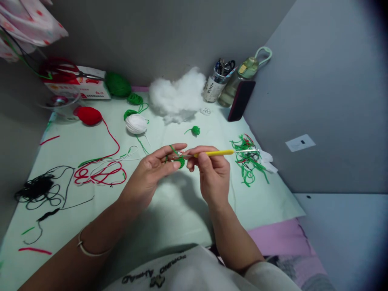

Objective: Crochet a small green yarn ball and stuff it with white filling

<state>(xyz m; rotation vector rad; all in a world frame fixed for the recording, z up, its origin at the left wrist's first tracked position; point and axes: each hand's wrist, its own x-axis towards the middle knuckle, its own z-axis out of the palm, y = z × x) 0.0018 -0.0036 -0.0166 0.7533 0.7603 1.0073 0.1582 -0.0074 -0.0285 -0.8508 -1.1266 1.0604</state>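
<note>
My left hand (154,165) pinches a small green crochet piece (181,162) between thumb and fingers, with green yarn (173,149) running over its index finger. Wrapped around the yellow handle of a crochet hook (216,153) is my right hand (212,169). The hook's thin metal shaft points left and meets the green piece, and its other metal end points right. Where the tip sits among the stitches is too small to tell. Beyond the hands, a small green crocheted ball (195,130) with a short tail lies on the pale green cloth (182,218).
White stuffing (177,97) is heaped at the back, near a white yarn ball (136,123) and green yarn (117,84). Red yarn (91,116) and tangled black yarn (38,188) lie left. A phone (241,101), bottle (248,68), pen cup (214,87) and green scraps (248,159) are right.
</note>
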